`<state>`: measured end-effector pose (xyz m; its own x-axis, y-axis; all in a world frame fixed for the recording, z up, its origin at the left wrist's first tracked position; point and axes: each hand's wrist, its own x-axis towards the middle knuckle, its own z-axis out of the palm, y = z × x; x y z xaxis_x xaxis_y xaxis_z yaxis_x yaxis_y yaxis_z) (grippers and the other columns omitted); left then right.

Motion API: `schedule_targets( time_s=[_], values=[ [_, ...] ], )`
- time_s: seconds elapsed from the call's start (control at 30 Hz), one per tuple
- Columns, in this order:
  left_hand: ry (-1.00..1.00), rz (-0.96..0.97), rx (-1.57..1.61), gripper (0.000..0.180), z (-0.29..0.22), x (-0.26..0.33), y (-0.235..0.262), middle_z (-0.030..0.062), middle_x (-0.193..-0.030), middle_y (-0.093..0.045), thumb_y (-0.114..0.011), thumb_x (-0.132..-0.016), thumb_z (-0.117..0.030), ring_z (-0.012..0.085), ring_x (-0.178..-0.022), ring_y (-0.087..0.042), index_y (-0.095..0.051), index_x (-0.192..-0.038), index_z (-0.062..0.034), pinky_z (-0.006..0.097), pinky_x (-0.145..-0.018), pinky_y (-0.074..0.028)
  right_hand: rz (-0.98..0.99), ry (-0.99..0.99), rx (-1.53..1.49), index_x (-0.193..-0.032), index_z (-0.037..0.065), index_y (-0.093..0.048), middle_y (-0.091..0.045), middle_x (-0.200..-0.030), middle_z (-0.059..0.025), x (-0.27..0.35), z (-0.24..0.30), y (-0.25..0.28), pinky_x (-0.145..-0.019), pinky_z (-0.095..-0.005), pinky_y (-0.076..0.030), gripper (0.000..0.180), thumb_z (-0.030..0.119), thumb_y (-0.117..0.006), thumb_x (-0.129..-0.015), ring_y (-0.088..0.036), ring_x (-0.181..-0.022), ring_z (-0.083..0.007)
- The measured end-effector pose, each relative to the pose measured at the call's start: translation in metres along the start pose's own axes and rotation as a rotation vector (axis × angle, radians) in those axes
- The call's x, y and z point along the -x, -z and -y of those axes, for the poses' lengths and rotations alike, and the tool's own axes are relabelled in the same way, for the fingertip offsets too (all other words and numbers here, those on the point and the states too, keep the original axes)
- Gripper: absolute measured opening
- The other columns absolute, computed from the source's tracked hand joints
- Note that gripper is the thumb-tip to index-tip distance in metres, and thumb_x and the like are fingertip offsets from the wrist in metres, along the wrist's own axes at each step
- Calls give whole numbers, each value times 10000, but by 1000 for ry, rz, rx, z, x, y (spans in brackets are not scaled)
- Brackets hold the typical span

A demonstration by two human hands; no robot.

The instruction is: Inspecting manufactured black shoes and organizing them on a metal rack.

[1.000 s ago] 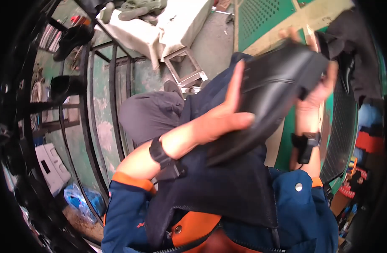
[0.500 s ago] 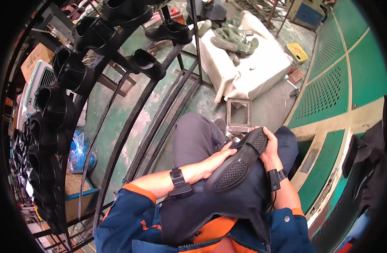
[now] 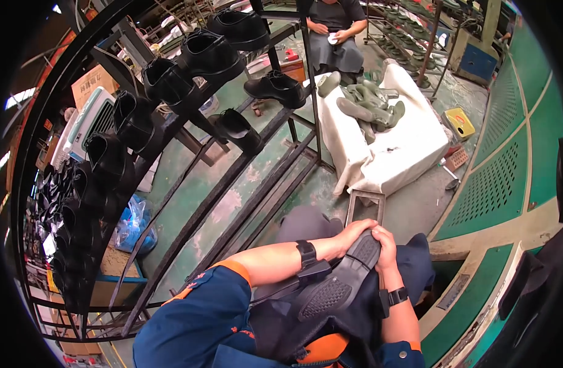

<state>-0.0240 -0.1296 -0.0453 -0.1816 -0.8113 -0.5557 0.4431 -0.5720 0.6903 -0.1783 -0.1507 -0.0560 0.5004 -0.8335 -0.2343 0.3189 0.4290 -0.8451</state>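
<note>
A black shoe (image 3: 338, 283) lies sole up over my lap, its patterned forefoot toward me and its heel pointing away. My left hand (image 3: 353, 237) is closed around the far, heel end from the left. From the right, my right hand (image 3: 386, 246) grips the same end, so the fingers of both hands meet there. The underside of the shoe, against my dark apron, is hidden. Just beyond my hands stands a small metal frame (image 3: 365, 196).
On my left a black metal rack (image 3: 229, 184) carries several black shoes (image 3: 211, 54). Ahead, greenish shoe lasts (image 3: 370, 104) lie on a white-covered table (image 3: 410, 150). Behind it sits another person (image 3: 336, 37) holding something white. Green perforated panels (image 3: 486, 184) line the right side.
My left hand has moved from the middle of the shoe up to its heel end, beside my right hand. The view has tilted up, bringing the other person into sight.
</note>
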Motion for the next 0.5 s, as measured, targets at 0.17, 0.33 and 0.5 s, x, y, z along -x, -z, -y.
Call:
schedule_targets(
  time_s=[0.17,0.33,0.5],
  values=[
    [-193,125,96,322,4,19,-1,66,-1018,-709,-538,-1010,-298,142,-957,-662,-685,-1094,-24,306,-871,-528,14,148,120,-1079,-116,-702,-695,-1204,-177,18,15,-23,-1053,-329,-429,403,159,-510,-855,-628,-1162,-252],
    [-560,233,-219,409,5,32,-3,95,-1154,-712,-461,-1031,-280,172,-1109,-634,-676,-1202,22,305,-1027,-462,75,360,325,-1040,-115,-699,-701,-1170,-183,42,36,-43,-1041,-332,-432,382,170,-528,-854,-633,-1141,-255],
    [-341,283,3,511,-16,43,-11,141,-1356,-629,-433,-1039,-350,211,-1271,-566,-606,-1349,18,336,-1134,-385,27,312,149,-980,-91,-704,-726,-978,-171,26,43,-36,-875,-334,-521,415,244,-480,-878,-686,-904,-263]
  ],
)
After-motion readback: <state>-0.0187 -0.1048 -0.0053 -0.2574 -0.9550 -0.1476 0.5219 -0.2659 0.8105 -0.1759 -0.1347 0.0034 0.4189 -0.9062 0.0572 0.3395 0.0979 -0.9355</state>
